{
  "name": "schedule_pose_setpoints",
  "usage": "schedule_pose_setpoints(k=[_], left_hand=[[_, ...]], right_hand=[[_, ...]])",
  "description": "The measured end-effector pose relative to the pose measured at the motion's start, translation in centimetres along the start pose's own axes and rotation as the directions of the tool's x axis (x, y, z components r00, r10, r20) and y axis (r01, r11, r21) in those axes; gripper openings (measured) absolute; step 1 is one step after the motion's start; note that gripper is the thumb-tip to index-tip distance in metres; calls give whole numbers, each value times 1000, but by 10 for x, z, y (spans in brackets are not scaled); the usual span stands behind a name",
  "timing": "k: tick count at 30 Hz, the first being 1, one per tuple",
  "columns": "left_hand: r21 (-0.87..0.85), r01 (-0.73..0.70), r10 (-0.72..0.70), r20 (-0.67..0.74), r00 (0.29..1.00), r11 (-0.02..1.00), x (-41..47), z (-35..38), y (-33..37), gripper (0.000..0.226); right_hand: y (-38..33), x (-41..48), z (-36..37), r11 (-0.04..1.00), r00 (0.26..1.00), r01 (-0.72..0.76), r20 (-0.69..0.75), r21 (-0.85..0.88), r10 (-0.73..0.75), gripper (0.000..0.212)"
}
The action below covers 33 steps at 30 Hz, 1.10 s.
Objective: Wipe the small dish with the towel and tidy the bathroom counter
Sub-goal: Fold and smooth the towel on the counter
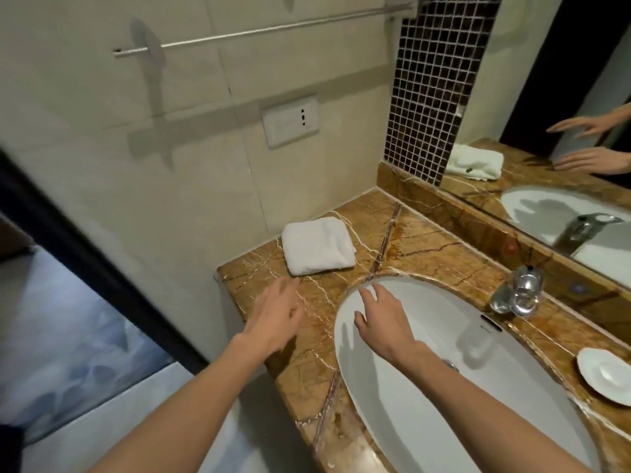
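A folded white towel (317,245) lies on the brown marble counter (426,244) in the far left corner by the wall. A small white dish (606,373) sits on the counter at the right edge, beyond the sink. My left hand (275,317) hovers over the counter just short of the towel, fingers spread, holding nothing. Over the sink's left rim, my right hand (382,317) is also spread and empty. Neither hand touches the towel or the dish.
A white oval sink (444,404) fills the counter's middle. A chrome faucet (519,291) stands behind it, under a mirror (563,165). A towel rail (266,29) and a wall socket (290,121) are on the left wall. The counter drops to the floor on the left.
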<state>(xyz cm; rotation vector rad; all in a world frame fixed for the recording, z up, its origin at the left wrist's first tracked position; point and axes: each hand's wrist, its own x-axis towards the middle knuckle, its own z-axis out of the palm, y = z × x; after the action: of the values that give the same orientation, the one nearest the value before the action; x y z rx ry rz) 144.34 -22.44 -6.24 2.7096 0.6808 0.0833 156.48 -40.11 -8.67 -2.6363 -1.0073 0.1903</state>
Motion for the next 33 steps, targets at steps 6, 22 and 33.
schedule_pose_setpoints(k=[6, 22, 33], left_hand=[[-23, 32, -30, 57, 998, 999, 39, 0, -25, 61], [62, -110, 93, 232, 968, 992, 249, 38, -81, 61], [84, -110, 75, 338, 938, 990, 305, 56, -76, 75]], right_hand=[[-11, 49, 6, 1000, 1000, 9, 20, -5, -9, 44], [-27, 233, 26, 981, 979, -192, 76, 39, 189, 32], [-5, 277, 51, 915, 930, -365, 120, 174, 348, 28]])
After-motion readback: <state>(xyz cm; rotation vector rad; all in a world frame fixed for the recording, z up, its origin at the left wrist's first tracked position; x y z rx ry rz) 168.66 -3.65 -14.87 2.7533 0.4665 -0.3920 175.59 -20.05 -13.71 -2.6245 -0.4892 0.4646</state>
